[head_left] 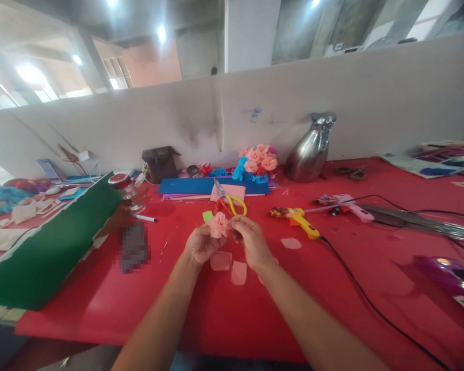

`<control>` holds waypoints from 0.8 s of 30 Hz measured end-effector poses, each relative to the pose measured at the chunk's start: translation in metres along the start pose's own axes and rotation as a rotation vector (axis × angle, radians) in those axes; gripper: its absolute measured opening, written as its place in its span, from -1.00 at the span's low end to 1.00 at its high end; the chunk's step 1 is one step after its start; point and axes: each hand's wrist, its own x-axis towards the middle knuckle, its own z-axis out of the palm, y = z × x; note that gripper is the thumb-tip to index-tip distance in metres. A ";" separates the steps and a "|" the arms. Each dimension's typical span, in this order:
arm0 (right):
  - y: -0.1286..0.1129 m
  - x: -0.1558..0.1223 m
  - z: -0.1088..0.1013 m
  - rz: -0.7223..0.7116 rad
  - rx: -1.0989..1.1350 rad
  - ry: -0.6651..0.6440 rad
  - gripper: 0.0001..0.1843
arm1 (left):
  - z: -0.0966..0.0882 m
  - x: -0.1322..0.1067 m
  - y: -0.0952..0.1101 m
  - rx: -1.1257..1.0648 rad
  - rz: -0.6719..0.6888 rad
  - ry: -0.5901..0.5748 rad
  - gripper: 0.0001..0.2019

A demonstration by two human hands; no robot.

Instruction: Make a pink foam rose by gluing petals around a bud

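A pink paper flower (218, 225) is held up between both hands, above the red tabletop. My left hand (201, 244) grips it from the left and below, fingers closed around its base. On its right edge, the fingers of my right hand (251, 239) are pinched at a petal. Loose pink paper petals (238, 273) lie on the table below the hands, and another petal (291, 243) lies to the right. Just beyond the flower rest scissors with yellow handles (237, 202), on pink paper (235, 192). A small green paper piece (208, 216) is beside the flower.
A yellow glue gun (303, 222) and a pink glue gun (351, 206) lie right, with trailing cords. Finished flowers (257, 162) and a metal jug (312, 149) stand at the back. Left are a glass jar (128, 193), a marker (146, 218) and a green board (58, 242).
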 end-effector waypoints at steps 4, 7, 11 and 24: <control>-0.001 0.000 0.000 -0.001 0.041 0.008 -0.86 | -0.006 0.003 -0.001 -0.014 0.001 -0.004 -0.59; -0.001 0.000 0.000 0.002 0.055 -0.020 -0.89 | -0.010 0.005 -0.002 0.011 -0.001 -0.002 -0.64; 0.000 -0.001 0.001 0.013 0.032 -0.080 -0.89 | -0.009 0.005 -0.002 0.039 -0.008 -0.004 -0.70; -0.001 -0.002 0.001 0.013 0.052 -0.047 -0.83 | -0.016 0.007 -0.003 0.141 0.015 -0.078 -0.81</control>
